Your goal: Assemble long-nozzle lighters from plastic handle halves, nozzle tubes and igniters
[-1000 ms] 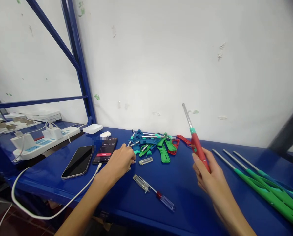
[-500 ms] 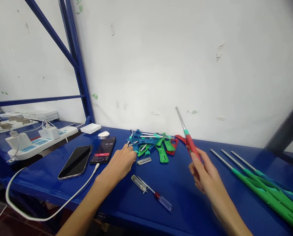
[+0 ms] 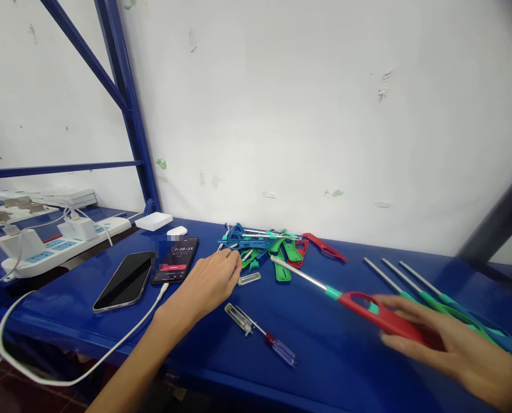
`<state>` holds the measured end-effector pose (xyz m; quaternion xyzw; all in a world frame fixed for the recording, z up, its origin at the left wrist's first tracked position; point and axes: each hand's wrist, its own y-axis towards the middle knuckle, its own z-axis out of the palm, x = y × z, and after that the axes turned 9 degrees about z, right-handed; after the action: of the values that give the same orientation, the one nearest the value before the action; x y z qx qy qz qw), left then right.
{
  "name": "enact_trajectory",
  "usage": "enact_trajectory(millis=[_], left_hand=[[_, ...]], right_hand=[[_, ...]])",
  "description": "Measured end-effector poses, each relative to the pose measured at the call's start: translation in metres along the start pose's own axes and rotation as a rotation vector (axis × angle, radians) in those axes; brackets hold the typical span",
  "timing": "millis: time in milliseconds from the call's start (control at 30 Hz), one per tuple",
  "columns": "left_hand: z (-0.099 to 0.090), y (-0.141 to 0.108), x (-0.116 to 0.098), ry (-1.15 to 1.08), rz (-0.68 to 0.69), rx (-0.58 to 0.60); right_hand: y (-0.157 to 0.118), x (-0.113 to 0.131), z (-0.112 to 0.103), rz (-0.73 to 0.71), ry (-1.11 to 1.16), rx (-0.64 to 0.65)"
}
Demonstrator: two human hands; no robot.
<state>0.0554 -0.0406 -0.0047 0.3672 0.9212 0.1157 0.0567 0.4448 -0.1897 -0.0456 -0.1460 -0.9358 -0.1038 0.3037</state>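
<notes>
My right hand (image 3: 445,341) is closed around the handle of a red long-neck lighter (image 3: 354,304), whose metal tube points left over the table. Beyond that hand lie several green and blue long-neck lighters (image 3: 393,275), partly hidden by it. My left hand (image 3: 212,278) rests at the left edge of a pile of lighter parts (image 3: 262,245), fingers curled and fingertips out of sight. A green handle shell (image 3: 282,271) and a red shell half (image 3: 324,248) lie at the pile's right. Nearer me are a clear fuel tank (image 3: 237,317) and a screwdriver (image 3: 282,350); another clear piece (image 3: 249,279) lies beside my left hand.
Two phones, one dark (image 3: 123,282) and one lit (image 3: 180,265), lie left on the blue table (image 3: 324,373). A white cable (image 3: 113,350) loops off the front edge. At far left stands a power strip (image 3: 66,246); a white wall rises behind.
My right hand has swung right and down with the red lighter, tipping its tube from upright to pointing left. The red shell half is now in full view. My left hand stays by the pile.
</notes>
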Motion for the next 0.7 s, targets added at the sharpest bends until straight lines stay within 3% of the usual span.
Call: enact_trajectory(millis=[100,200,367,533,700], left_hand=[[-0.005,-0.002,-0.011,-0.076,0.006,-0.058],[-0.010,-0.003,-0.025,-0.160,0.032,-0.094],[-0.014,-0.004,-0.051,-0.424,0.081,-0.120],[-0.007,-0.003,-0.065,-0.586,0.139,-0.145],[0.001,0.002,-0.086,-0.766,0.097,-0.149]], right_hand=[[-0.004,-0.014,-0.009,0.099,0.130,0.168],[-0.006,0.002,-0.013,0.001,0.162,0.270],[-0.007,0.039,0.003,-0.047,0.120,0.274],[-0.001,0.054,0.024,-0.072,0.115,0.236],[-0.006,0.068,0.008,-0.102,0.140,0.135]])
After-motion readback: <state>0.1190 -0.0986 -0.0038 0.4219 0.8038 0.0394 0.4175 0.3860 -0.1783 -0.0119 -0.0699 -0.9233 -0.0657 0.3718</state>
